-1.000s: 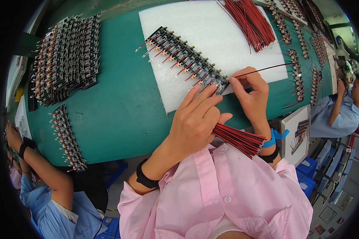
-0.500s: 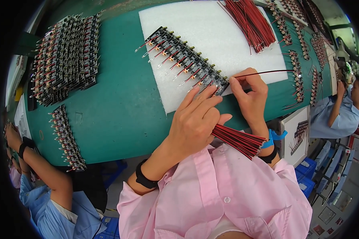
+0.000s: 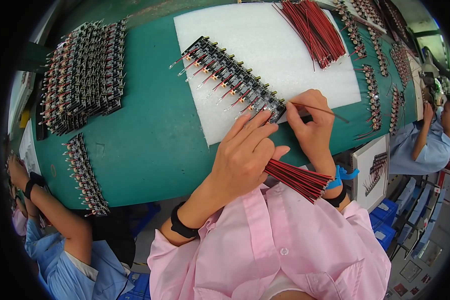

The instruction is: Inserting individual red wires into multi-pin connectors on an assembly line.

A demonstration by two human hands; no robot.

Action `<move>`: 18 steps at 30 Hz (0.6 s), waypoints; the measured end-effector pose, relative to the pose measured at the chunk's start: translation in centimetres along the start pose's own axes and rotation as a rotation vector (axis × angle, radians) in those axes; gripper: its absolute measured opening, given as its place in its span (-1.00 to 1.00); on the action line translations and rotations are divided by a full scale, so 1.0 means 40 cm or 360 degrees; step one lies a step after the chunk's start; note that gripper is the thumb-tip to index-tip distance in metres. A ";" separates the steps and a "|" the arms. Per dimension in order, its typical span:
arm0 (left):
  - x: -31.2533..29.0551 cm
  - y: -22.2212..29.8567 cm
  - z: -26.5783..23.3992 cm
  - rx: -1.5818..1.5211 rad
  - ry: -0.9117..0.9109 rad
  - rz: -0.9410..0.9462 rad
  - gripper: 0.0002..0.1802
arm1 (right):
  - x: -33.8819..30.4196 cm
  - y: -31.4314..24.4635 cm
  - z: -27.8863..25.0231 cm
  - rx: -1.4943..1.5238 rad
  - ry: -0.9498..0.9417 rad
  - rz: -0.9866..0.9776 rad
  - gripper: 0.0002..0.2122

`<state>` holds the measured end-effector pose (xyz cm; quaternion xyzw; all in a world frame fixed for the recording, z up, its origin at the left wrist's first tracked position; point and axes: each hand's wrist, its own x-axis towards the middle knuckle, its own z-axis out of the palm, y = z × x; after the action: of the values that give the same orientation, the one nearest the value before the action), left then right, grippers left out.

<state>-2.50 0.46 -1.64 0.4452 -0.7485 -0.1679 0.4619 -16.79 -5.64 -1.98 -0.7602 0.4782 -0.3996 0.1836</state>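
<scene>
A black strip of circuit boards (image 3: 230, 75) lies slantwise on a white foam sheet (image 3: 265, 35), with small clear LEDs on red leads along its left side. My left hand (image 3: 247, 150) rests its fingertips on the strip's near end. Its palm is closed around a bundle of red and black wires (image 3: 300, 181) that sticks out to the right. At that same end of the strip, my right hand (image 3: 312, 120) pinches a single thin wire (image 3: 317, 108) between thumb and forefinger. The wire's tip, by the board's edge, is too small to make out.
A loose pile of red wires (image 3: 315, 37) lies at the foam's far right. Stacked board strips (image 3: 85, 75) stand at the left, with one strip (image 3: 85, 175) nearer me. More strips (image 3: 371, 97) lie at the right. Co-workers (image 3: 425, 130) sit on both sides.
The free end of the single wire has swung down toward me, now crossing my right hand. My left hand stays on the strip with the bundle.
</scene>
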 end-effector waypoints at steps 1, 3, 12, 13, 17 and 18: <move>0.000 0.000 0.000 0.0001 0.0001 -0.0001 -0.72 | 0.002 -0.001 -0.004 -0.0079 -0.0024 -0.0086 -0.90; 0.001 0.001 -0.001 -0.0039 0.0003 -0.0006 -0.72 | 0.004 -0.007 -0.009 -0.0237 -0.0070 -0.0257 -0.90; -0.011 0.000 -0.039 -0.0515 0.0460 0.0059 -0.59 | 0.002 -0.019 -0.009 -0.0286 -0.0049 -0.0355 -0.88; -0.012 0.001 -0.045 -0.0513 0.0457 0.0069 -0.59 | 0.001 -0.017 -0.008 -0.0294 -0.0052 -0.0393 -0.88; -0.015 -0.014 -0.088 -0.1533 0.0780 -0.0604 -0.56 | 0.003 -0.027 -0.018 -0.0349 -0.0089 -0.0482 -0.89; -0.019 -0.022 -0.104 -0.1938 0.0795 -0.0769 -0.58 | 0.003 -0.035 -0.026 -0.0390 -0.0132 -0.0491 -0.88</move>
<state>1.58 1.26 -0.50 0.2865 -0.2727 -0.5481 0.7370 -16.74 -4.97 -0.36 -0.8569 0.3931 -0.3302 0.0458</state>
